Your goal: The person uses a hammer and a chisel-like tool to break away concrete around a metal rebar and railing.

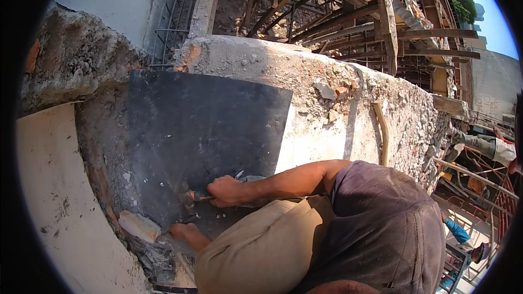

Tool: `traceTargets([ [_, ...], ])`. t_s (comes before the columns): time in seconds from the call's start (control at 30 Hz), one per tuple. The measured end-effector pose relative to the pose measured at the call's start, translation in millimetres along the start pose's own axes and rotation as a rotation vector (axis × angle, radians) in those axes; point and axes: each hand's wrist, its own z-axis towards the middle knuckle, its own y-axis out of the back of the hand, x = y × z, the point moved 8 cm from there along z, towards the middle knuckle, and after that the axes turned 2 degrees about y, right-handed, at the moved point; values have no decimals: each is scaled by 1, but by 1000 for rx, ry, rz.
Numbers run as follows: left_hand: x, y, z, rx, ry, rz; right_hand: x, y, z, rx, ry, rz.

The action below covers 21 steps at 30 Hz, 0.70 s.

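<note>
My right hand [224, 191] is closed round the short handle of a hammer [187, 200], whose metal head sits low over a large dark flat sheet [210, 120]. Just below the hammer, my left hand [186, 234] has its fingers drawn together beside a small dark piece [190, 219]. What those fingers grip is too small to name. A few little white bits lie on the sheet around both hands. My bent knee in tan trousers [261, 239] hides part of the left forearm.
A pale broken block [139, 226] lies left of my left hand. Rough rubble-topped masonry [239, 57] runs along the far side, with a wooden strip [382, 130] on it. Timber props [387, 32] stand beyond. Other people [463, 234] are at the right.
</note>
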Motion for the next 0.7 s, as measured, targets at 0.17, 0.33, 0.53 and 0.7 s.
traceTargets([
  [0.17, -3, -6, -49, 168, -246, 284, -8, 6, 0, -12, -4, 3],
  [0.33, 7, 7, -84, 317, -10, 195, -6, 7, 12, 115, -67, -2],
  [0.53, -49, 34, -105, 159, -211, 479, 0, -10, 26, 44, -176, -20],
  [0.7, -78, 109, -5, -181, -257, -179, 22, -35, 18, -2, -45, -108],
])
